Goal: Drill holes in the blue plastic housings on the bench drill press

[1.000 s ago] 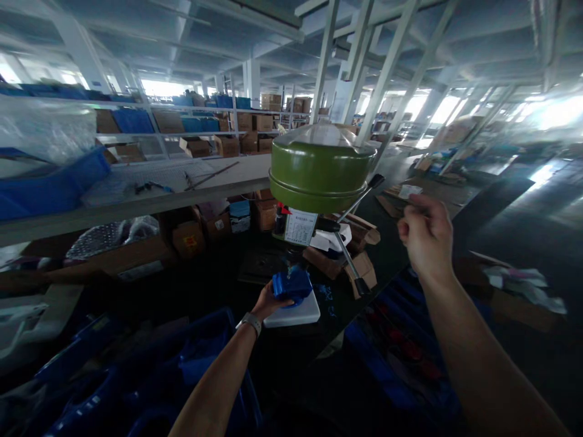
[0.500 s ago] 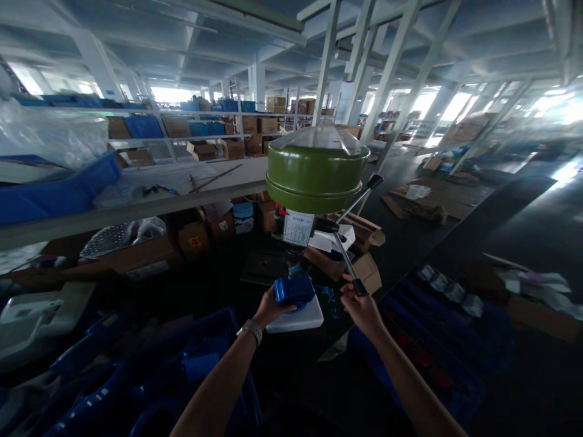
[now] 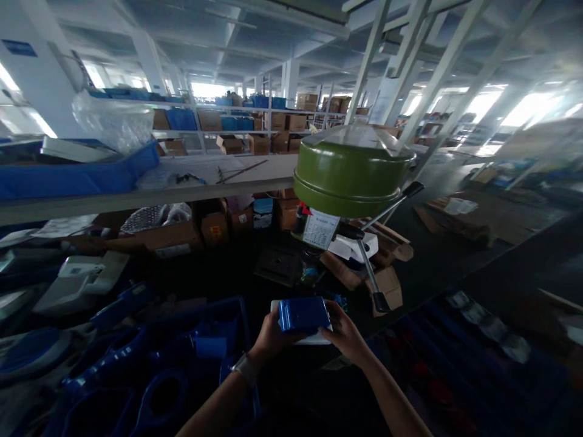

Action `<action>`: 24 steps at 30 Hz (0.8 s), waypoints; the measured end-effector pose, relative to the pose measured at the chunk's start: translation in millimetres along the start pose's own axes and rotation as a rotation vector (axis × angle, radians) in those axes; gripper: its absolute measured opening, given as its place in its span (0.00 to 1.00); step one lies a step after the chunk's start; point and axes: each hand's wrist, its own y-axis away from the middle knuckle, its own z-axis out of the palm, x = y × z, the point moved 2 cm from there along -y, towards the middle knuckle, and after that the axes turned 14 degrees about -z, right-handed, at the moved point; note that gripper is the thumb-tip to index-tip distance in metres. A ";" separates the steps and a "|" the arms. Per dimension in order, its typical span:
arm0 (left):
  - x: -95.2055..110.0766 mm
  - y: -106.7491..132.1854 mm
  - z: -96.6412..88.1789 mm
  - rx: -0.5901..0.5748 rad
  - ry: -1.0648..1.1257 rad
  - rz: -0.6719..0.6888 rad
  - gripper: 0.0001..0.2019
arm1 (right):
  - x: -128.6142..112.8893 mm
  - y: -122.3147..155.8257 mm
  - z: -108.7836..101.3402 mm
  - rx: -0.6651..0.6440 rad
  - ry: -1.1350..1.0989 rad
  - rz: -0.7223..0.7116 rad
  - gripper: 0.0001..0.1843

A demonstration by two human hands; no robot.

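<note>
A glossy blue box-shaped housing (image 3: pixel 304 314) is held between my two hands, above a white block (image 3: pixel 314 338) that shows beneath it. My left hand (image 3: pixel 272 334) grips its left side, a watch on that wrist. Closed on its right end is my right hand (image 3: pixel 344 332), thumb toward the near edge. Just beyond stands a drill press with a green cover (image 3: pixel 353 173); its lever handle (image 3: pixel 371 273) hangs free to the right of the housing. The drill's lower tip is too dark to make out.
To the left, a blue crate (image 3: pixel 239 312) holds several blue castings. Another blue crate (image 3: pixel 432 358) with red pieces is at the right. Behind are a shelf (image 3: pixel 255 173), cardboard boxes (image 3: pixel 214 227) and torn cardboard (image 3: pixel 387 288) beside the press.
My right hand has let go of the press lever and taken hold of the housing's right end. The housing has come nearer to me, away from the press, and has turned. The view has swung left.
</note>
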 end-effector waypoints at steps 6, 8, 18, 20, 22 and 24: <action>46.8 72.2 -22.4 -0.043 0.367 -0.120 0.49 | -43.1 4.3 28.1 0.009 -0.162 0.122 0.32; 60.5 90.1 -29.8 -0.005 0.504 -0.201 0.48 | -57.3 -0.9 37.4 -0.003 -0.149 0.170 0.34; 66.4 127.6 -40.1 0.227 0.755 -0.315 0.46 | -101.9 -21.5 68.9 -0.127 -0.223 0.318 0.37; 59.8 130.4 -43.0 0.274 0.753 -0.365 0.47 | -100.7 -22.4 73.7 -0.151 -0.284 0.349 0.35; 57.4 133.5 -46.7 0.306 0.736 -0.414 0.47 | -98.7 -22.9 77.9 -0.168 -0.356 0.368 0.32; 60.3 136.7 -51.5 0.340 0.699 -0.431 0.46 | -96.2 -23.5 80.9 -0.195 -0.406 0.378 0.30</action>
